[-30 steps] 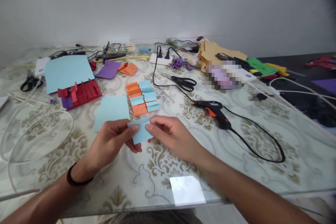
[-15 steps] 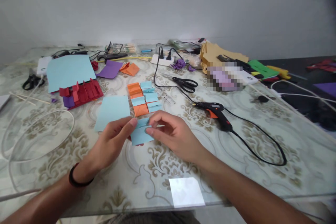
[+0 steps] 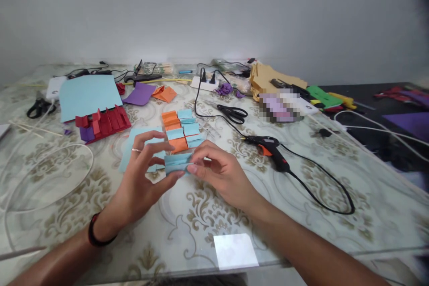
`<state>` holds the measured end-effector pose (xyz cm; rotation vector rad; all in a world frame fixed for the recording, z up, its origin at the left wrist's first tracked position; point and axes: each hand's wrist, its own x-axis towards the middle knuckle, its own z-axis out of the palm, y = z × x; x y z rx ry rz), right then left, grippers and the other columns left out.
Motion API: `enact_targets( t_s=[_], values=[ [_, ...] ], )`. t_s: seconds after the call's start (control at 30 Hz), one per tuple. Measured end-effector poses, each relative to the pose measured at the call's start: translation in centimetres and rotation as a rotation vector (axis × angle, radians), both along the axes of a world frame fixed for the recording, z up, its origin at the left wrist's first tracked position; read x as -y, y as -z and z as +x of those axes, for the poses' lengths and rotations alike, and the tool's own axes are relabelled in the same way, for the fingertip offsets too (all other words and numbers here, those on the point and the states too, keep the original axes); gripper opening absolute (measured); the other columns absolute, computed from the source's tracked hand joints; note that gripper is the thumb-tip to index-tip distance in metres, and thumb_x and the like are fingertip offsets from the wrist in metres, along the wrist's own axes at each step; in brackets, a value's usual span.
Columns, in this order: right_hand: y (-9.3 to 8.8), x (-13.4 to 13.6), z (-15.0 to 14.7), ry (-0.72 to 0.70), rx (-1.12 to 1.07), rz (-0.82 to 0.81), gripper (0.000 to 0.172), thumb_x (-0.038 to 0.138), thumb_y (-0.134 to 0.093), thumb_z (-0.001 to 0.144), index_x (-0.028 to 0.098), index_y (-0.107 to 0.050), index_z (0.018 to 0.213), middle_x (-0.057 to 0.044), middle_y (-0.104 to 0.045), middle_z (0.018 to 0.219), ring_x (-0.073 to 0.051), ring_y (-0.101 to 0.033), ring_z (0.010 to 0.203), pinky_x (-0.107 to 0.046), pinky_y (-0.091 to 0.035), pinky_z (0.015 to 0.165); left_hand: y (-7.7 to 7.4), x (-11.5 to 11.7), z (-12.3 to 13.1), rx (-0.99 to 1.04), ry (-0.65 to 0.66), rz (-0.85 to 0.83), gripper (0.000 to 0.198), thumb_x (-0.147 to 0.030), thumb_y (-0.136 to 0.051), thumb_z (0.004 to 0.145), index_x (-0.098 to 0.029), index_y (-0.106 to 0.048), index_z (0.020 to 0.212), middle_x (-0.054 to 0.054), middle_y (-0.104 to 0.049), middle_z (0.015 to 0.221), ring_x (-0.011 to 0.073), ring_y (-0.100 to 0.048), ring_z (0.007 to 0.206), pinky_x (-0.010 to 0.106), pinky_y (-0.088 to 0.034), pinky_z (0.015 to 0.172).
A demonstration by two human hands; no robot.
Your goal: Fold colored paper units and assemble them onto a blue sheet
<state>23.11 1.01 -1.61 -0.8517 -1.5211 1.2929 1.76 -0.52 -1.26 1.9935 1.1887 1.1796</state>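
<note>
A small light-blue piece of paper [image 3: 174,161] with creases across it is held above the table. My right hand [image 3: 217,167] pinches its right end between thumb and fingers. At the left end, my left hand [image 3: 142,174] has its fingers spread apart; its thumb touches the lower edge of the paper. Just beyond lie folded orange paper pieces [image 3: 171,120] and folded blue paper pieces [image 3: 185,116], set side by side in rows. A flat blue sheet [image 3: 134,136] is partly hidden behind my left hand.
A black glue gun [image 3: 271,145] and its looped cord lie to the right. Black-handled scissors [image 3: 233,113] and a white power strip [image 3: 204,84] are farther back. Red folded paper [image 3: 109,123], a large blue sheet [image 3: 89,94] and a white cable [image 3: 92,161] lie to the left.
My left fingers have loosened and spread from the blue paper, leaving the thumb at its lower edge. The paper now looks narrower, its lower part tilted or folded up. My right hand keeps its pinch.
</note>
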Motion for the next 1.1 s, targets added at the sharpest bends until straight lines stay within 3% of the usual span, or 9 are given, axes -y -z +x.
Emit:
enact_targets(
  t_s=[0.2, 0.37, 0.57, 0.7, 0.77, 0.87, 0.9, 1.0, 1.1],
  values=[
    [0.0, 0.1, -0.5, -0.017, -0.022, -0.051, 0.022, 0.041, -0.080, 0.089, 0.023, -0.070, 0.082, 0.000, -0.062, 0.079, -0.016, -0.055, 0.076, -0.032, -0.044, 0.074, -0.7, -0.3, -0.1, -0.109, 0.071, 0.160, 0.011, -0.017, -0.074, 0.093, -0.024, -0.070, 0.101, 0.009, -0.068, 0.115, 0.0275, -0.053, 0.133, 0.042, -0.056, 0.104],
    [-0.2, 0.3, -0.8, 0.011, -0.002, -0.021, 0.019, 0.035, -0.077, 0.091, 0.021, -0.068, 0.084, 0.001, -0.061, 0.080, -0.015, -0.055, 0.076, -0.029, -0.045, 0.075, -0.7, -0.1, -0.5, -0.024, 0.072, 0.050, 0.032, -0.019, -0.075, 0.091, -0.027, -0.070, 0.122, 0.011, -0.059, 0.134, 0.0276, -0.053, 0.136, 0.032, -0.062, 0.085],
    [-0.5, 0.8, -1.1, 0.051, 0.011, 0.047, 0.016, 0.033, -0.076, 0.092, 0.022, -0.069, 0.085, 0.001, -0.063, 0.080, -0.014, -0.057, 0.075, -0.027, -0.049, 0.073, -0.4, -0.3, -0.5, 0.154, 0.127, -0.151, 0.012, -0.026, -0.076, 0.091, -0.024, -0.080, 0.102, 0.011, -0.059, 0.136, 0.0274, -0.056, 0.133, 0.028, -0.061, 0.082],
    [-1.3, 0.4, -0.5, 0.008, 0.125, 0.087, 0.018, 0.039, -0.069, 0.097, 0.022, -0.070, 0.091, 0.000, -0.068, 0.082, -0.015, -0.063, 0.076, -0.027, -0.052, 0.072, -0.2, -0.6, -0.2, 0.333, 0.169, -0.360, 0.011, -0.030, -0.074, 0.092, -0.022, -0.082, 0.094, 0.006, -0.076, 0.101, 0.0171, -0.069, 0.092, 0.023, -0.057, 0.072],
    [-1.9, -1.6, 1.0, 0.006, 0.323, 0.182, 0.024, 0.041, -0.059, 0.103, 0.021, -0.072, 0.099, -0.003, -0.072, 0.087, -0.018, -0.068, 0.080, -0.029, -0.054, 0.074, -0.4, -0.6, -0.1, 0.368, 0.156, -0.435, 0.012, -0.029, -0.074, 0.092, -0.021, -0.082, 0.093, 0.002, -0.075, 0.081, 0.0123, -0.064, 0.071, 0.022, -0.053, 0.065],
    [-2.2, -7.0, 4.9, 0.379, 0.858, 0.356, 0.022, 0.033, -0.054, 0.105, 0.019, -0.071, 0.101, -0.008, -0.074, 0.103, -0.021, -0.070, 0.096, -0.033, -0.054, 0.088, -0.7, -0.5, 0.0, 0.405, 0.141, -0.504, 0.014, -0.031, -0.075, 0.089, -0.018, -0.081, 0.089, 0.001, -0.075, 0.075, 0.0122, -0.063, 0.067, 0.022, -0.054, 0.065],
    [-2.1, -9.1, 6.4, 0.431, 0.935, 0.340, 0.019, 0.026, -0.054, 0.104, 0.017, -0.071, 0.103, -0.011, -0.074, 0.110, -0.024, -0.069, 0.103, -0.037, -0.053, 0.096, -0.8, -0.5, 0.0, 0.408, 0.141, -0.522, 0.015, -0.032, -0.075, 0.089, -0.018, -0.080, 0.087, 0.002, -0.076, 0.075, 0.0130, -0.065, 0.068, 0.023, -0.054, 0.066],
    [-0.9, -14.6, 10.3, 0.437, 1.083, 0.246, 0.014, 0.019, -0.064, 0.099, 0.010, -0.071, 0.106, -0.018, -0.072, 0.113, -0.028, -0.069, 0.106, -0.046, -0.052, 0.103, -1.1, -0.6, -0.1, 0.416, 0.146, -0.572, 0.020, -0.034, -0.074, 0.089, -0.016, -0.079, 0.082, 0.004, -0.077, 0.075, 0.0154, -0.069, 0.070, 0.025, -0.055, 0.068],
    [1.0, -17.7, 12.5, 0.356, 1.190, 0.128, 0.033, 0.034, -0.067, 0.101, 0.016, -0.065, 0.129, -0.011, -0.067, 0.129, -0.025, -0.069, 0.110, -0.046, -0.060, 0.094, -1.3, -0.8, -0.2, 0.428, 0.152, -0.611, 0.022, -0.033, -0.072, 0.090, -0.016, -0.077, 0.078, 0.004, -0.076, 0.069, 0.0146, -0.068, 0.066, 0.024, -0.054, 0.066]
  ],
)
